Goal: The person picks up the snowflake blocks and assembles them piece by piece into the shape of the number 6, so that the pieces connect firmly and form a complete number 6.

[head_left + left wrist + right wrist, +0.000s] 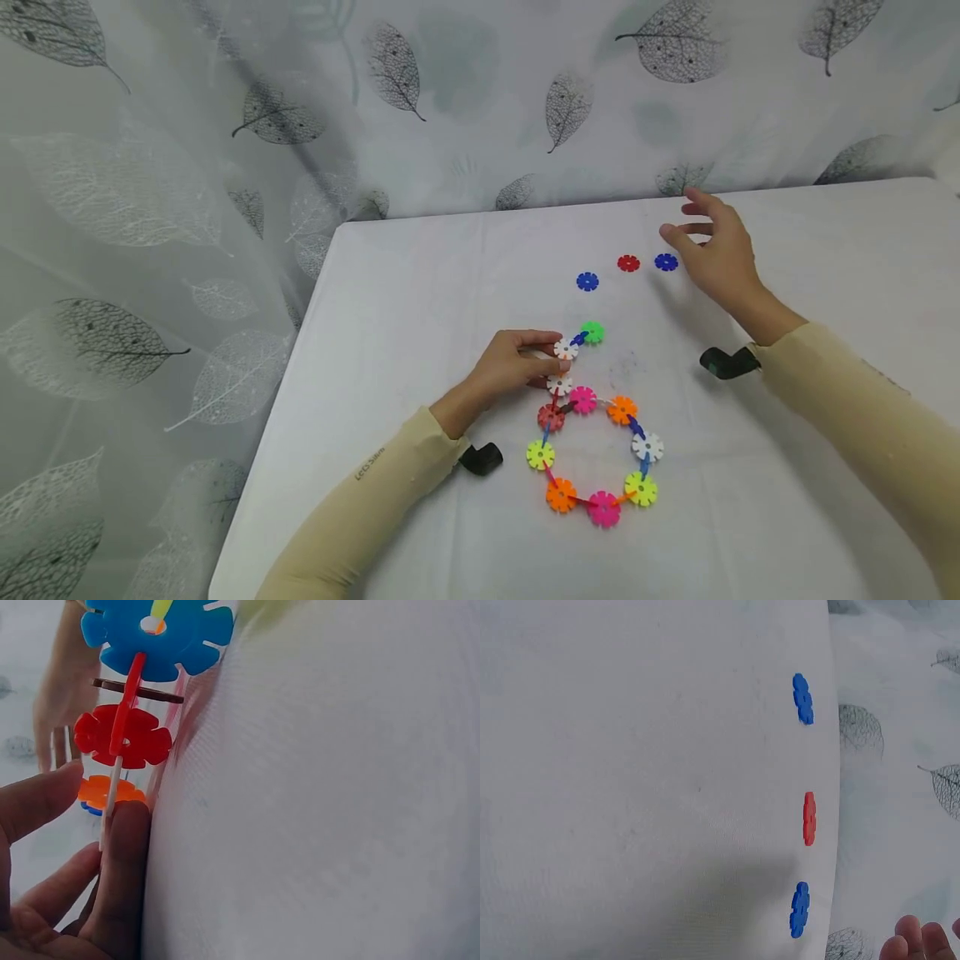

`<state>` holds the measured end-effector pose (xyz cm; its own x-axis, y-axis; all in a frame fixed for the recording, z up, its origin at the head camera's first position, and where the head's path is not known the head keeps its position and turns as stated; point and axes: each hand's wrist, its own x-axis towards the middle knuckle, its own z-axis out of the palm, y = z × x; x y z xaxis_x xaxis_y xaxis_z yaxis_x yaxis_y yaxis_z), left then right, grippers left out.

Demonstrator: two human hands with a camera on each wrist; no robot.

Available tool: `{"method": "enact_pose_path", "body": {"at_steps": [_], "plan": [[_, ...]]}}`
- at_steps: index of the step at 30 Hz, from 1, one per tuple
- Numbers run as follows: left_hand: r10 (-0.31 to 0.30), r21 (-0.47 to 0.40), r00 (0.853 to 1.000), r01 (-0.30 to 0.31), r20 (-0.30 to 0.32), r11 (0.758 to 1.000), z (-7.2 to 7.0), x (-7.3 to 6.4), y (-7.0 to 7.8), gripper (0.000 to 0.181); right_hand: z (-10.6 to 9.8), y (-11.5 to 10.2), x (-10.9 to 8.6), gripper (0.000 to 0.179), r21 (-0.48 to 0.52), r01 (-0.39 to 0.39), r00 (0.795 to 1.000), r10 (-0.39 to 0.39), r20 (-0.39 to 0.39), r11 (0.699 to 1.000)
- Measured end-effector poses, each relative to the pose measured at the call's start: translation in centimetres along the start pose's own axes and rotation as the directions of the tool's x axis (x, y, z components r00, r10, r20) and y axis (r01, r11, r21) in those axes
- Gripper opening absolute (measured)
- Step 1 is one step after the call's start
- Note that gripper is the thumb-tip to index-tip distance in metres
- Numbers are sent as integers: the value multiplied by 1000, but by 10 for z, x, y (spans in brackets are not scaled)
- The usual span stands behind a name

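Flower-shaped plastic discs, notched together, form a closed ring (pixel 603 508) with a short tail rising from its upper left. The tail runs through white discs (pixel 566 348) and a blue one to a green disc (pixel 592 332). My left hand (pixel 504 363) pinches the tail at its white discs, thumb on one side and fingers on the other. In the left wrist view, red (pixel 124 739) and orange discs (pixel 109 790) show near those fingers. My right hand (pixel 722 254) is raised beside a loose dark blue disc (pixel 666 262), fingers loosely bent and holding nothing.
A loose red disc (pixel 628 263) and another blue disc (pixel 587 282) lie toward the table's back edge. White cloth covers the table (pixel 405 292). A leaf-patterned curtain (pixel 465 100) hangs behind it and along the left.
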<state>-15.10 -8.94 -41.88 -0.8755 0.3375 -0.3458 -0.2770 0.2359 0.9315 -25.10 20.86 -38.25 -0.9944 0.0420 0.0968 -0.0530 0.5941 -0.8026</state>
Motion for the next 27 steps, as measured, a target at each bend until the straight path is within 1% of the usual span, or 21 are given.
{"method": "enact_pose_path", "body": {"at_steps": [3, 6, 8, 11, 14, 16, 18, 23, 27], "plan": [[-11, -8, 1000, 11, -7, 1000, 1, 0, -1, 44, -2, 8, 6, 70, -24, -53, 998, 53, -24, 998], [-15, -13, 1000, 15, -16, 1000, 1, 0, -2, 44, -3, 15, 11, 68, -51, -119, 993, 119, -6, 992], [-14, -14, 1000, 14, -19, 1000, 1, -1, -1, 44, -3, 18, 13, 67, -84, -155, 987, 158, 33, 984], [-7, -20, 1000, 7, -19, 1000, 0, -2, -1, 44, -4, 22, 14, 65, -156, -182, 973, 200, 113, 971], [1, -30, 1000, -1, -16, 1000, 0, -1, -2, 43, -4, 27, 13, 63, -225, -180, 957, 224, 186, 957], [3, -37, 1000, -4, -14, 999, 0, -1, -2, 43, -4, 30, 12, 63, -261, -177, 947, 237, 217, 949], [4, -39, 1000, -4, -15, 999, -1, -1, -3, 43, -4, 33, 12, 62, -282, -170, 942, 240, 234, 944], [0, -36, 1000, -1, -22, 999, -1, 0, -3, 43, -2, 37, 13, 56, -319, -122, 948, 206, 243, 940], [3, -31, 1000, -4, -22, 1000, -1, 0, -3, 44, -3, 39, 15, 51, -333, -113, 947, 203, 250, 936]]}}
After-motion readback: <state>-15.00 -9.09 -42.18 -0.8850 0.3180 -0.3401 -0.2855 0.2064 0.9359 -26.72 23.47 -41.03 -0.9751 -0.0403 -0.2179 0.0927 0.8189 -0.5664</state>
